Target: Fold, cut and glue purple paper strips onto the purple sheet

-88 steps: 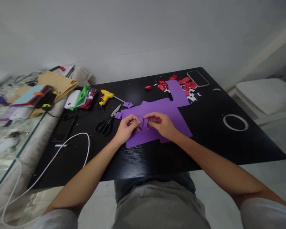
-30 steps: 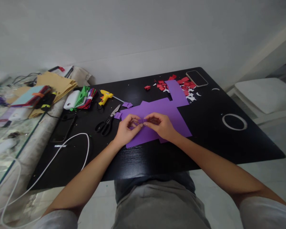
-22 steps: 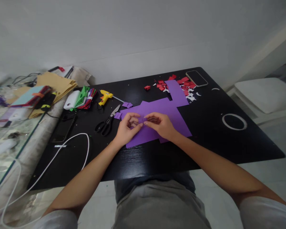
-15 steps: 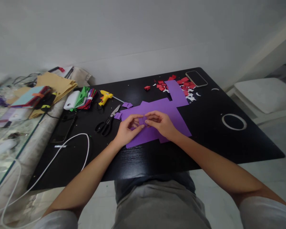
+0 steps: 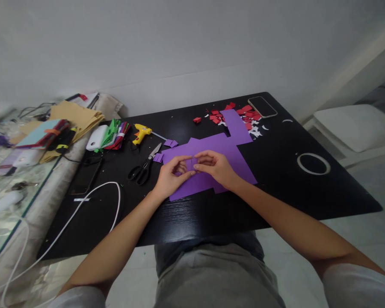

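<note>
A small cut piece of purple paper (image 5: 190, 164) with slits is held between my two hands, above larger purple sheets (image 5: 211, 147). My left hand (image 5: 175, 173) pinches its left side between thumb and fingers. On its right side, my right hand (image 5: 213, 164) grips it the same way. Two more small purple pieces lie to the left, one purple piece (image 5: 158, 158) by the scissors' tip and another purple piece (image 5: 170, 143) at the glue stick's end. Black-handled scissors (image 5: 144, 167) rest partly open left of my left hand.
A yellow glue gun (image 5: 142, 133) and bundled coloured strips (image 5: 117, 134) lie at the left back. Red paper scraps (image 5: 250, 114), a phone (image 5: 262, 107) and a tape ring (image 5: 313, 173) are at the right. A white cable (image 5: 98, 188) crosses the table's left side.
Both hands keep their pinch on the small purple paper, with hardly any finger movement. The whole view has shifted very slightly.
</note>
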`<action>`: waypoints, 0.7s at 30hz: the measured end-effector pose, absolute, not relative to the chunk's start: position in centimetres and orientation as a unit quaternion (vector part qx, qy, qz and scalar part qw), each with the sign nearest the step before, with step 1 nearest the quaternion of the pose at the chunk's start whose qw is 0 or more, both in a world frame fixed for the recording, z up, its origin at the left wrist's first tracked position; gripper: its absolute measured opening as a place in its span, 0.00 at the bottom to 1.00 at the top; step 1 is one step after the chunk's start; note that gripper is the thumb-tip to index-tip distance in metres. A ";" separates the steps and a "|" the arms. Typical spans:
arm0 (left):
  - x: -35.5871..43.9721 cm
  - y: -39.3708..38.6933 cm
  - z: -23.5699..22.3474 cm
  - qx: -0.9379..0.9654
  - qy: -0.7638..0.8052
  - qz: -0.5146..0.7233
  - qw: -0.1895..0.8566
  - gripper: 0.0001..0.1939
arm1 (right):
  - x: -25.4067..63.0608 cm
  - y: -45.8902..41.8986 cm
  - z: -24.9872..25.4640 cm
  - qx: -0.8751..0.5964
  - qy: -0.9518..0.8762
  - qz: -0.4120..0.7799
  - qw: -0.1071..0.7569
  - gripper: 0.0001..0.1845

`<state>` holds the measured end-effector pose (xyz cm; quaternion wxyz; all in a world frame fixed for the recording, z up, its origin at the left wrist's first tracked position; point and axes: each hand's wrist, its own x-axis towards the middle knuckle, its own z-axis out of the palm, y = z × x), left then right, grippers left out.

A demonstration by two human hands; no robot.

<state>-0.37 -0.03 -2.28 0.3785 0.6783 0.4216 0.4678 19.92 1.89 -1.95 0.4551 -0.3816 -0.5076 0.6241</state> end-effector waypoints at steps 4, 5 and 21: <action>-0.2 -0.1 -2.3 0.680 0.421 0.460 0.385 0.22 | 19.7 1.8 -2.1 -0.388 -0.526 0.613 0.444 0.20; -0.2 -0.1 -2.3 0.680 0.420 0.459 0.388 0.22 | 19.7 1.8 -2.1 -0.387 -0.531 0.611 0.442 0.20; -0.4 -0.2 -2.1 0.675 0.447 0.434 0.396 0.13 | 19.5 1.7 -2.2 -0.391 -0.556 0.585 0.443 0.17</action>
